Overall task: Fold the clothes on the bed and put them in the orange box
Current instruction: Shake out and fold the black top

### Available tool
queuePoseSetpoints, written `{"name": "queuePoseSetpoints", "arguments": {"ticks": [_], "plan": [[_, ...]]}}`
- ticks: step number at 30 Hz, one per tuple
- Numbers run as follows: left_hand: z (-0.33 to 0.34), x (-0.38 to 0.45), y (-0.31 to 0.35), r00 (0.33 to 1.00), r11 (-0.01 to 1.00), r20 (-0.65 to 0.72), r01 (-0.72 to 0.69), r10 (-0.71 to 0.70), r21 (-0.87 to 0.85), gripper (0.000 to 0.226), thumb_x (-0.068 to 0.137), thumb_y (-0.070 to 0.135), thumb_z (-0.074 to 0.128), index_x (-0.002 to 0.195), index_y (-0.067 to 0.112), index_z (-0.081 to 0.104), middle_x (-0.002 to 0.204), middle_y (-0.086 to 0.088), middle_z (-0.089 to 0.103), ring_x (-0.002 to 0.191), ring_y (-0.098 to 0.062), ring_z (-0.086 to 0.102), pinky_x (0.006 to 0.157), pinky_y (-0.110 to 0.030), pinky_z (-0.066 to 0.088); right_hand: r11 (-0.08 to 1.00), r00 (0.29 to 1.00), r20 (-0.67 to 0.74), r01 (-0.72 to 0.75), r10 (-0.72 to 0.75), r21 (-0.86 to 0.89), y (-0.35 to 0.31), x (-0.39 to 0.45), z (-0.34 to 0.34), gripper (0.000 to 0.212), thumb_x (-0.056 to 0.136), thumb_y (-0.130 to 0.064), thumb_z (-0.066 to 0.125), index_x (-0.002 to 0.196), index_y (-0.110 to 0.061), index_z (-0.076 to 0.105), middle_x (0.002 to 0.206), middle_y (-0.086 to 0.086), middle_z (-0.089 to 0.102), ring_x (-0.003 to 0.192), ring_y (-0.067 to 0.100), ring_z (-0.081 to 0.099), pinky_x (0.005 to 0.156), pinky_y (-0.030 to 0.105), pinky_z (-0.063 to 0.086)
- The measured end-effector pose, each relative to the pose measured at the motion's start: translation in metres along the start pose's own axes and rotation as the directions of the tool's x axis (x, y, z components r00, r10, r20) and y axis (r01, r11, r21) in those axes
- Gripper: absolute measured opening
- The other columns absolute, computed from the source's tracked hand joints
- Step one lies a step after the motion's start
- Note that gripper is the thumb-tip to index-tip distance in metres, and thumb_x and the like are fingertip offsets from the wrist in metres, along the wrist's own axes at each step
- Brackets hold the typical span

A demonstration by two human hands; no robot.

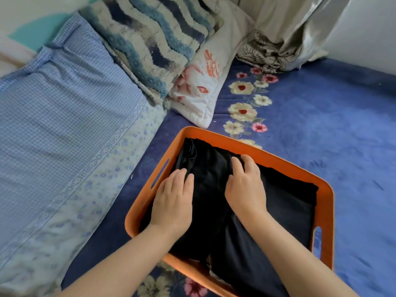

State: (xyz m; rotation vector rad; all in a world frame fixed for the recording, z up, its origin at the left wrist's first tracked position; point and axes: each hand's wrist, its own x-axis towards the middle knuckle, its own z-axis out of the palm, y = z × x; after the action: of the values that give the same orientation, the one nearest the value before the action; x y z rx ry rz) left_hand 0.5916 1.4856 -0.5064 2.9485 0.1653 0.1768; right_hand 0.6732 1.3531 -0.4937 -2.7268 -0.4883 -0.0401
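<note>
Both hands lie palm down on the dark clothes (216, 202) inside the orange box (326, 211), pressing rather than grasping: the left hand (173, 202) is flat with its fingers spread and nothing pinched between them, and the right hand (246, 187) is also flat, its fingertips curled a little over a fold near the far wall of the box. The clothes are black and navy, folded, and fill the box almost wall to wall; at the near side a navy layer laps over the rim. The box sits on the blue blanket (342, 129) with its corner pointing away, a handle slot cut in its left wall and another in its right wall. To the right of the box and beyond it the blanket lies open, with a strip of printed flowers running from the far rim toward the pillows. On the left a narrow band of blanket separates the box from a blue checked quilt (64, 116). Beyond the far corner, close to it but not touching, lies a white pillow with orange flowers (199, 91), with a wavy blue cushion (154, 39) leaning behind it and a pale curtain (295, 24) hanging at the far right. No brand, label or writing can be read anywhere.
</note>
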Motion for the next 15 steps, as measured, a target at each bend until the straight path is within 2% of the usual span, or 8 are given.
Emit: {"name": "queuePoseSetpoints", "arguments": {"ticks": [1, 2, 3, 5, 6, 8, 10, 15], "plan": [[0.000, -0.004, 0.005, 0.999, 0.999, 0.031, -0.039, 0.039, -0.019, 0.054, 0.070, 0.017, 0.073, 0.118, 0.000, 0.054, 0.115, -0.018, 0.060, 0.107, -0.032, 0.061, 0.085, -0.034, 0.052, 0.991, 0.991, -0.043, 0.124, -0.127, -0.053, 0.006, 0.007, 0.003, 0.051, 0.069, 0.007, 0.071, 0.118, 0.001, 0.060, 0.125, 0.024, 0.055, 0.119, 0.041, 0.051, 0.091, 0.051, 0.050], [-0.004, -0.006, 0.010, 0.983, 1.000, 0.184, 0.007, -0.002, -0.026, 0.061, 0.079, 0.029, 0.068, 0.127, -0.001, 0.047, 0.128, -0.020, 0.052, 0.121, -0.032, 0.052, 0.096, -0.033, 0.046, 0.957, 0.963, -0.026, 0.262, -0.267, -0.123, 0.010, 0.015, 0.006, 0.050, 0.065, 0.006, 0.075, 0.113, -0.002, 0.065, 0.121, 0.023, 0.059, 0.118, 0.042, 0.053, 0.094, 0.055, 0.045], [-0.003, -0.007, 0.015, 0.929, 0.996, 0.362, 0.086, -0.073, -0.020, 0.074, 0.087, 0.043, 0.057, 0.140, -0.002, 0.031, 0.145, -0.021, 0.032, 0.137, -0.030, 0.031, 0.109, -0.033, 0.031, 0.907, 0.923, 0.082, 0.385, -0.376, -0.173, 0.013, 0.023, 0.008, 0.051, 0.068, 0.000, 0.075, 0.117, -0.006, 0.063, 0.127, 0.020, 0.056, 0.123, 0.040, 0.048, 0.099, 0.052, 0.038], [0.004, -0.008, 0.016, 0.806, 0.977, 0.552, 0.191, -0.214, 0.099, 0.095, 0.088, 0.065, 0.035, 0.147, 0.002, -0.006, 0.155, -0.017, -0.009, 0.144, -0.029, -0.010, 0.117, -0.037, 0.004, 0.825, 0.809, 0.358, 0.543, -0.465, -0.154, 0.010, 0.040, 0.007, 0.052, 0.093, -0.016, 0.053, 0.142, -0.019, 0.037, 0.153, 0.010, 0.026, 0.143, 0.031, 0.016, 0.115, 0.041, 0.013], [0.007, -0.007, 0.016, 0.771, 0.969, 0.588, 0.205, -0.246, 0.137, 0.102, 0.085, 0.071, 0.032, 0.146, 0.002, -0.014, 0.154, -0.016, -0.018, 0.142, -0.030, -0.018, 0.116, -0.040, -0.001, 0.805, 0.749, 0.466, 0.581, -0.471, -0.121, 0.012, 0.050, 0.009, 0.050, 0.100, -0.025, 0.038, 0.147, -0.025, 0.022, 0.157, 0.002, 0.009, 0.145, 0.024, 0.001, 0.117, 0.037, 0.001], [0.014, -0.005, 0.014, 0.730, 0.959, 0.624, 0.245, -0.279, 0.143, 0.114, 0.078, 0.077, 0.034, 0.144, 0.003, -0.020, 0.151, -0.017, -0.025, 0.140, -0.032, -0.024, 0.115, -0.043, -0.004, 0.777, 0.680, 0.571, 0.619, -0.460, -0.112, 0.014, 0.067, 0.015, 0.050, 0.101, -0.035, 0.025, 0.149, -0.031, 0.009, 0.157, -0.006, -0.003, 0.145, 0.016, -0.008, 0.116, 0.032, -0.006], [0.018, -0.002, 0.012, 0.696, 0.952, 0.653, 0.261, -0.300, 0.160, 0.120, 0.074, 0.080, 0.038, 0.142, 0.003, -0.023, 0.150, -0.018, -0.029, 0.139, -0.031, -0.026, 0.115, -0.044, -0.006, 0.763, 0.645, 0.616, 0.637, -0.452, -0.107, 0.016, 0.076, 0.028, 0.051, 0.100, -0.041, 0.023, 0.148, -0.033, 0.008, 0.157, -0.007, -0.005, 0.145, 0.015, -0.007, 0.117, 0.033, -0.006], [0.035, 0.009, 0.002, 0.638, 0.950, 0.705, 0.247, -0.309, 0.193, 0.124, 0.072, 0.079, 0.043, 0.141, 0.002, -0.025, 0.149, -0.019, -0.029, 0.139, -0.032, -0.025, 0.115, -0.045, -0.007, 0.795, 0.614, 0.679, 0.602, -0.401, -0.075, 0.017, 0.087, 0.063, 0.052, 0.100, -0.043, 0.022, 0.149, -0.031, 0.010, 0.157, -0.006, -0.005, 0.144, 0.015, -0.007, 0.118, 0.037, -0.001]]}}
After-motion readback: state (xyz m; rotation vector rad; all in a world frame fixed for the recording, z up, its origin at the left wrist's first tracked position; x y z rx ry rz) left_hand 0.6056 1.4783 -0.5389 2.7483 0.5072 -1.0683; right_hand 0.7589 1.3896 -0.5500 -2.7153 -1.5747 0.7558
